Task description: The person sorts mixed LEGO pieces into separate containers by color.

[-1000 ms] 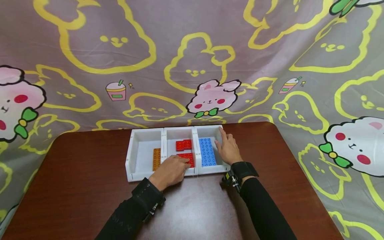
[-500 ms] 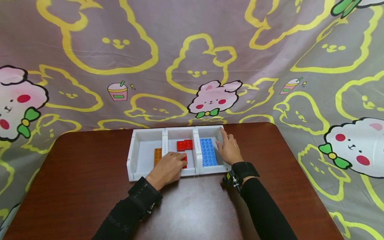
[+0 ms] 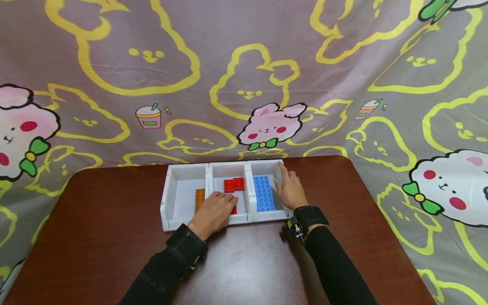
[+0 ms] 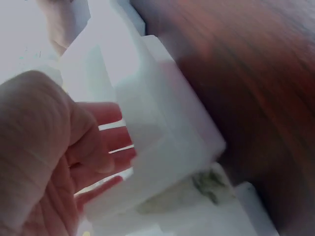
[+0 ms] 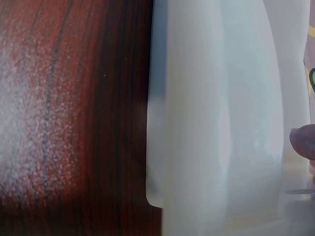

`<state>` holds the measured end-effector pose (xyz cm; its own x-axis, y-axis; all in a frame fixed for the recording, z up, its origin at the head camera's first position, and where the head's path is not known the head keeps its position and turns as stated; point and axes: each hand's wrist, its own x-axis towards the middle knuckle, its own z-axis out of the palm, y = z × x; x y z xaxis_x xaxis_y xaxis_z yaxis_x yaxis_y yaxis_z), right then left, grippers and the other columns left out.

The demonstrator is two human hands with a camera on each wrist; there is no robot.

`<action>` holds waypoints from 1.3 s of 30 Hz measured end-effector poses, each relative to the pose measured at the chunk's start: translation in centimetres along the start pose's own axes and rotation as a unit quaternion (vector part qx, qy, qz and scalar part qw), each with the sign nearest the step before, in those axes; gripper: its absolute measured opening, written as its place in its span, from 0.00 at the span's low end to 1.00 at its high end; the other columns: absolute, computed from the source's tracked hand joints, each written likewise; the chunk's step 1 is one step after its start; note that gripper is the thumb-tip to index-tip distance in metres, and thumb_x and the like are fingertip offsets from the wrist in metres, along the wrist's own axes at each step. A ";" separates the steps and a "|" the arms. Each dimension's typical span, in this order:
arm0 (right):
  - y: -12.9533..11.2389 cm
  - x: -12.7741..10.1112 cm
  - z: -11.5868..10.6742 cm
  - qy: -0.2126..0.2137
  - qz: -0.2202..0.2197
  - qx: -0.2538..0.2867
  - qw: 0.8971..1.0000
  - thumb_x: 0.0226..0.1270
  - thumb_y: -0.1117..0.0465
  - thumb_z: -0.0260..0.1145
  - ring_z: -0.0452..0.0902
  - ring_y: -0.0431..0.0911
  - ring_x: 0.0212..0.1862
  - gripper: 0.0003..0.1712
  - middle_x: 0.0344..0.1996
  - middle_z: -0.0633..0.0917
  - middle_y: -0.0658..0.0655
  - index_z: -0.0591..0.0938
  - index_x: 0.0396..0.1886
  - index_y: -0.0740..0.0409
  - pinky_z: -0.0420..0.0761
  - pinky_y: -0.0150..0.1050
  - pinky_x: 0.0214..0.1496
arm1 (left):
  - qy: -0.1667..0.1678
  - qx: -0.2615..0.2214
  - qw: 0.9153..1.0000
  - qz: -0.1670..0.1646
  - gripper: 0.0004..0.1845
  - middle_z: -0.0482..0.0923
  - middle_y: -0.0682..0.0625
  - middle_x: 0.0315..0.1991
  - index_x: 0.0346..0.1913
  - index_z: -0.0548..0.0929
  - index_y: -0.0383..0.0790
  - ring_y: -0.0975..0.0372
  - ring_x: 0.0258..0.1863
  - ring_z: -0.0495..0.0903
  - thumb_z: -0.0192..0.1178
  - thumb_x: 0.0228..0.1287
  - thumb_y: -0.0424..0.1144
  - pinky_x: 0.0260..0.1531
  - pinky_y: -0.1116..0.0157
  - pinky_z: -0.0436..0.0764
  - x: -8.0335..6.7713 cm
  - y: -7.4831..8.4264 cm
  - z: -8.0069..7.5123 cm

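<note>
Three white bins stand side by side on the brown table [image 3: 114,220]. My left hand [image 3: 223,206] reaches into the middle bin [image 3: 228,166] with its fingers curled round a red brick [image 3: 234,209], most of which is hidden under the hand. A second red brick [image 3: 234,184] lies farther back in that bin. My right hand [image 3: 287,183] rests with straight fingers on the right wall of the right bin [image 3: 263,163], beside a flat blue plate [image 3: 263,193]. In the left wrist view my fingers [image 4: 106,147] curl behind a white bin wall [image 4: 162,137].
An orange brick [image 3: 199,199] lies in the left bin [image 3: 165,199]. A patterned cloth [image 3: 244,76] hangs behind the table and drapes over its right side. The right wrist view shows a bin wall [image 5: 211,123], one fingertip [image 5: 302,140] and table wood [image 5: 74,98].
My left hand slid over the near red brick and closed on it; the brick, lying flat and in full view a second ago, is now mostly covered. The right hand has not moved.
</note>
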<state>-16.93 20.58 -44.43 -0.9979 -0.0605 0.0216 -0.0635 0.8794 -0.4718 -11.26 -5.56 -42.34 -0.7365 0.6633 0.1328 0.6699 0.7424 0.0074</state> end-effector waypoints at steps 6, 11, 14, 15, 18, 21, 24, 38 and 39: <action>0.1 0.0 0.0 -0.001 0.006 -0.001 1.000 0.75 0.54 0.57 0.70 0.63 0.56 0.37 0.58 0.70 0.71 0.53 0.78 0.46 0.73 0.62 0.52 | 0.034 -0.009 0.999 -0.040 0.17 0.76 0.38 0.57 0.55 0.79 0.30 0.49 0.50 0.80 0.54 0.66 0.31 0.48 0.52 0.79 1.9 0.0 0.3; 0.1 0.0 0.4 -0.002 0.008 0.002 1.000 0.75 0.53 0.56 0.69 0.62 0.56 0.37 0.58 0.69 0.70 0.53 0.78 0.44 0.73 0.62 0.52 | 0.031 -0.066 0.996 -0.054 0.17 0.77 0.37 0.56 0.54 0.79 0.26 0.44 0.55 0.76 0.51 0.65 0.30 0.51 0.47 0.75 3.0 -0.1 0.9; 0.0 0.0 0.5 0.002 0.003 0.003 1.000 0.75 0.54 0.57 0.70 0.61 0.55 0.37 0.58 0.70 0.69 0.53 0.78 0.44 0.74 0.61 0.51 | 0.018 -0.094 0.994 -0.055 0.18 0.77 0.37 0.56 0.55 0.79 0.26 0.43 0.57 0.73 0.49 0.66 0.29 0.56 0.44 0.70 3.3 -0.1 1.0; 0.0 0.0 0.5 0.003 0.001 0.002 1.000 0.75 0.54 0.56 0.70 0.61 0.54 0.37 0.58 0.70 0.69 0.53 0.78 0.45 0.74 0.61 0.50 | 0.016 -0.099 0.994 -0.053 0.17 0.78 0.37 0.55 0.54 0.80 0.26 0.44 0.57 0.73 0.49 0.66 0.29 0.57 0.44 0.69 3.3 -0.1 0.9; 0.0 0.1 0.4 0.006 0.000 0.004 1.000 0.75 0.54 0.56 0.70 0.62 0.54 0.37 0.58 0.70 0.70 0.53 0.78 0.46 0.74 0.61 0.50 | 0.028 -0.107 0.993 -0.041 0.13 0.82 0.40 0.47 0.45 0.84 0.30 0.46 0.52 0.77 0.51 0.64 0.28 0.56 0.46 0.70 3.2 0.1 0.7; 0.0 0.1 0.2 0.004 0.004 0.003 1.000 0.75 0.54 0.56 0.70 0.62 0.55 0.36 0.58 0.70 0.70 0.53 0.78 0.46 0.74 0.61 0.51 | 0.037 -0.129 0.991 -0.023 0.12 0.85 0.43 0.36 0.35 0.87 0.33 0.50 0.44 0.80 0.51 0.62 0.27 0.55 0.48 0.70 2.8 0.4 0.7; 0.0 0.1 0.2 0.000 0.007 0.003 1.000 0.75 0.53 0.56 0.70 0.62 0.55 0.37 0.58 0.70 0.69 0.53 0.78 0.45 0.74 0.61 0.52 | 0.035 -0.158 0.987 -0.009 0.15 0.84 0.47 0.30 0.32 0.89 0.37 0.54 0.38 0.81 0.50 0.60 0.25 0.56 0.49 0.69 2.2 0.7 0.7; 0.3 0.2 0.4 0.001 0.007 -0.003 1.000 0.76 0.53 0.55 0.71 0.61 0.54 0.36 0.58 0.70 0.69 0.53 0.78 0.45 0.74 0.60 0.50 | 0.043 -0.202 0.978 -0.028 0.14 0.84 0.49 0.28 0.38 0.86 0.37 0.60 0.28 0.79 0.52 0.57 0.22 0.37 0.63 0.79 2.1 0.9 0.2; 0.2 0.2 0.4 0.001 0.008 -0.002 1.000 0.76 0.53 0.55 0.70 0.61 0.54 0.36 0.58 0.70 0.69 0.53 0.78 0.44 0.74 0.60 0.50 | 0.058 -0.196 0.978 -0.034 0.14 0.84 0.48 0.30 0.38 0.86 0.36 0.58 0.29 0.80 0.53 0.57 0.22 0.37 0.63 0.80 2.2 0.8 0.1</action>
<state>-17.13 20.59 -44.86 -0.9988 -0.0461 0.0155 -0.0480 0.8821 -0.4687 -12.35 -3.54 -42.19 -0.7799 0.5819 0.2305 0.6214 0.6759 0.3962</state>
